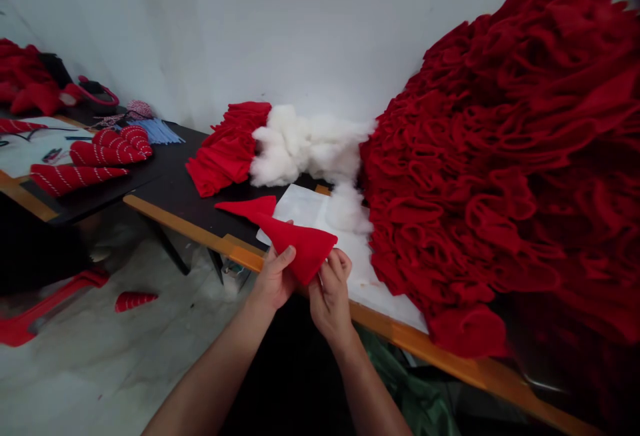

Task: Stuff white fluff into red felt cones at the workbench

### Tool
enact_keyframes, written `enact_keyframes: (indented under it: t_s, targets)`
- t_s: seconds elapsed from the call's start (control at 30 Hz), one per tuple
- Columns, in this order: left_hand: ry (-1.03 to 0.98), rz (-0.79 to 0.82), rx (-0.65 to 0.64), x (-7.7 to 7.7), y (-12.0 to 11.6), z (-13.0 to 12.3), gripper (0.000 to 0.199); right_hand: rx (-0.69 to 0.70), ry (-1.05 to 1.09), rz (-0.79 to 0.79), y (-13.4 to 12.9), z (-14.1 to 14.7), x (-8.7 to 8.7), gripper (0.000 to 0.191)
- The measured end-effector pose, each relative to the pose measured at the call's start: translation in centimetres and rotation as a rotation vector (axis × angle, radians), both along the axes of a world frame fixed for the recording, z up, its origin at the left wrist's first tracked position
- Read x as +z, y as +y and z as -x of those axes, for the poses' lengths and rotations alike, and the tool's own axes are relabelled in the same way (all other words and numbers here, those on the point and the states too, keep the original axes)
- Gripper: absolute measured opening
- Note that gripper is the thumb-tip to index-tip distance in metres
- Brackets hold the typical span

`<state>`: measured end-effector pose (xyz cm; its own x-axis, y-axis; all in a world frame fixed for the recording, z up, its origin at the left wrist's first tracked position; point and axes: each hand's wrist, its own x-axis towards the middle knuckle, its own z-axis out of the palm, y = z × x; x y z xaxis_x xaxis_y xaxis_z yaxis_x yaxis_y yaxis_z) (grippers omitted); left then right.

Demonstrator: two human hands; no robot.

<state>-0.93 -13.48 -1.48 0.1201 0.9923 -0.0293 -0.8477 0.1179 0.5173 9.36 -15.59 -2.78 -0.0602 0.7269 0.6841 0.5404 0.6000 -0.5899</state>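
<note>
Over the table's front edge I hold a red felt cone hat [303,246], its point toward the far left and its wide end toward my right. My left hand [277,276] is closed on its near side, thumb pressed on top. With bent fingers my right hand [331,289] grips the wide end's rim; some fingertips are hidden by the cloth. Another red felt cone [247,207] lies flat just beyond. White sheets [300,203] lie under the work, with a tuft of white stuffing [347,209] on them.
A huge heap of red felt cones [490,169] fills the right side. Behind are white stuffing [295,146] and stacked red felt [230,149]. White-stitched red cones [110,149] lie on the left table; another stitched cone [135,301] is on the floor near a red stool [55,306].
</note>
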Motion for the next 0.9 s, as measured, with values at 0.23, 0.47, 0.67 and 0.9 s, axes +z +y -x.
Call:
enact_keyframes:
  t_s: [0.23, 0.47, 0.67, 0.9]
  targets:
    - [0.034, 0.01, -0.006, -0.15, -0.19, -0.06, 0.081, 0.18, 0.069, 0.081, -0.38, -0.26, 0.57, 0.049]
    - [0.05, -0.015, -0.005, -0.14, -0.1, -0.13, 0.083, 0.081, 0.109, 0.067, -0.05, -0.26, -0.17, 0.051]
    - [0.066, -0.056, -0.026, -0.53, -0.37, -0.25, 0.084, 0.247, 0.357, 0.283, -0.57, 0.07, 0.22, 0.049]
    - [0.081, -0.042, -0.018, -0.31, -0.35, -0.28, 0.093, 0.269, 0.537, 0.317, -0.83, 0.16, -0.27, 0.048]
